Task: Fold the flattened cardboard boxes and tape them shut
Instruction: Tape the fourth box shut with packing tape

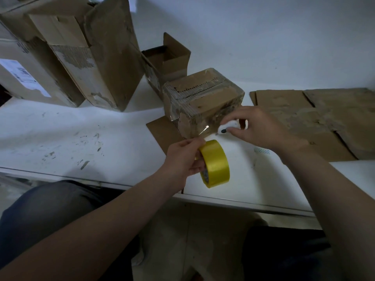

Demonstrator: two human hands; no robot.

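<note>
Left hand (183, 159) around tape roll (215, 163), just below taped box (203, 102)

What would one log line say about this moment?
left hand: grips yellow tape roll | right hand: holds white cutter at tape strip by small box | flat cardboard: unfolded on table
</note>
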